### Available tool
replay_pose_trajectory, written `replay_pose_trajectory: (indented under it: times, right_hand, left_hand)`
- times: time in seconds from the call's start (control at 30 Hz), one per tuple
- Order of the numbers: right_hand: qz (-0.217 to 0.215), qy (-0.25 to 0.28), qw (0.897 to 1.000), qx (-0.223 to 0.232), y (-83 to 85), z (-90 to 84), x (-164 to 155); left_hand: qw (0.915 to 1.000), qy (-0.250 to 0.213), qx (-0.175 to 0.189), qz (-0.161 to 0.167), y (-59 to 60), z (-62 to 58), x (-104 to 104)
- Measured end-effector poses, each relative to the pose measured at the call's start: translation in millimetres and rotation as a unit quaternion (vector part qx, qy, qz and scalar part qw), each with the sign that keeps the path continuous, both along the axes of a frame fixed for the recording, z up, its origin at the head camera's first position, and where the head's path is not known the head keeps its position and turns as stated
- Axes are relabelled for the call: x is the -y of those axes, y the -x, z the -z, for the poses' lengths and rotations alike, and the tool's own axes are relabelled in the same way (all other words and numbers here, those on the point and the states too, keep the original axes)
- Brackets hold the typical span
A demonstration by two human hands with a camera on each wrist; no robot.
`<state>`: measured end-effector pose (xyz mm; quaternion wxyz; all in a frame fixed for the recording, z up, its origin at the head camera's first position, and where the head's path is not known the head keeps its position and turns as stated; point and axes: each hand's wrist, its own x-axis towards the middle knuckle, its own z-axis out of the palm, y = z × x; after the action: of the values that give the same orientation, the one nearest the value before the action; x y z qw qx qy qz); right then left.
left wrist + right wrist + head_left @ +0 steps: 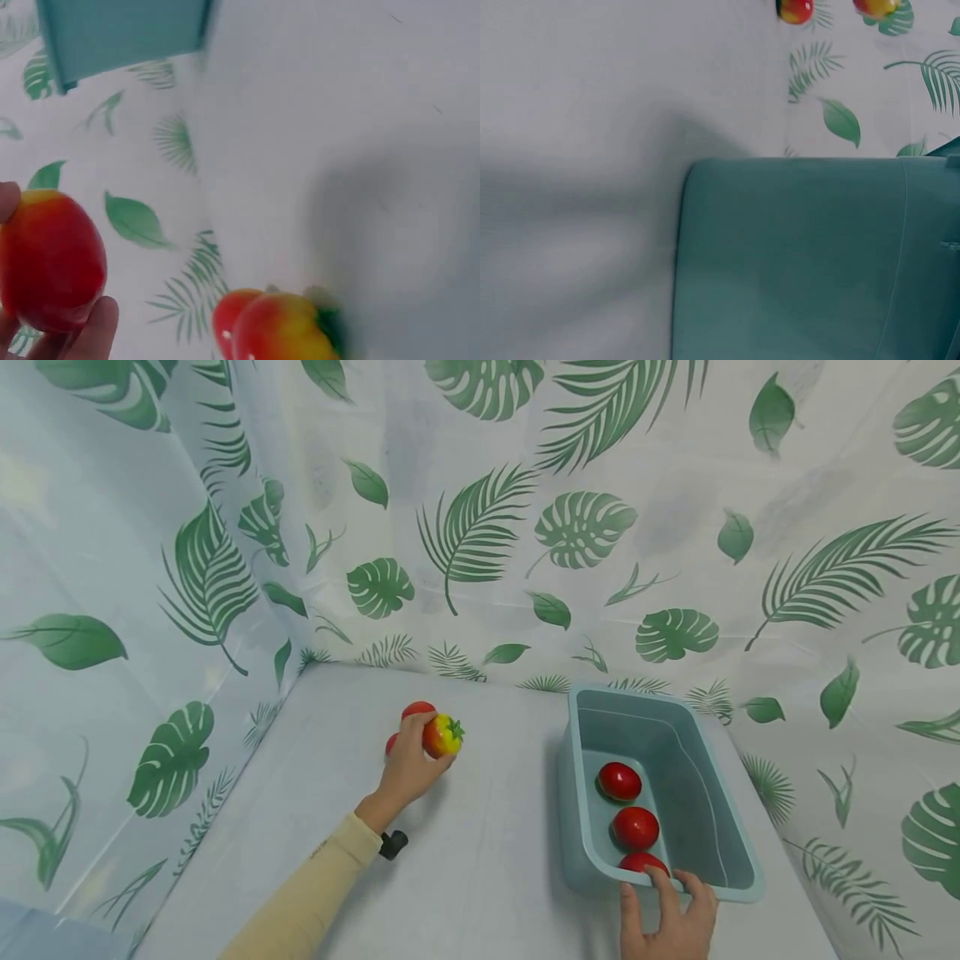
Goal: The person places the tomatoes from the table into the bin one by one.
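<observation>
Two hands work a white tabletop [480, 860] hemmed by a leaf-printed curtain [187, 577]; reading left to right. At left, the left hand [408, 768], on a cream-sleeved arm [307, 902], has its fingers curled round a red-and-yellow tomato [442, 735] with a green calyx, and two more red fruits [417, 709] sit just behind and beside the hand, partly hidden by it. The left wrist view shows fingertips [90, 330] wrapping a red fruit [49, 259], with another yellow-red fruit [285, 330] close by on the table. At centre right stands a blue-grey plastic tub [720, 827], holding three red tomatoes [634, 827] in a row along its floor. At far right, the right hand [671, 918] rests on the tub's near rim, fingers laid over the edge and lightly bent, steadying it rather than clasping anything; the right wrist view shows only the tub's outer wall [810, 262]. Judged from this arrangement, the step in hand is the lifting of a fruit beside the pile; it is best done with a gentle, even wrap that does not nudge the neighbouring fruits, while the other hand holds the tub firmly so that it cannot slide.
</observation>
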<state>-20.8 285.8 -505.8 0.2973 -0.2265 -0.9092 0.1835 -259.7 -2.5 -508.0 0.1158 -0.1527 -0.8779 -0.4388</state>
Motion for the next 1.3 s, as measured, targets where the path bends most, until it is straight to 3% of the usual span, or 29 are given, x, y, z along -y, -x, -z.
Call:
replay_pose_trajectory:
  times: [0.2,0.37,0.63,0.97,1.3]
  right_hand:
    - [0.006,0.008,1.000,0.010,0.0,-3.3,2]
    - [0.004,0.006,1.000,0.005,-0.1,-2.9,1]
    - [-0.002,0.001,1.000,-0.012,0.3,0.6,-1]
    - [-0.019,-0.009,0.999,-0.035,1.0,4.5,-5]
    - [-0.021,-0.002,1.000,-0.020,-0.4,1.8,-5]
  left_hand:
    - [0.9960,-0.075,-0.047,-0.010,3.5,-17.5,-1]
    - [0.9940,-0.102,-0.039,-0.006,6.1,-26.4,-2]
    - [0.9922,-0.121,-0.030,0.005,5.9,-28.7,-16]
    - [0.9901,-0.120,0.018,0.071,-5.3,-42.1,-56]
    - [0.9813,-0.122,0.018,0.148,-24.2,-54.1,-108]
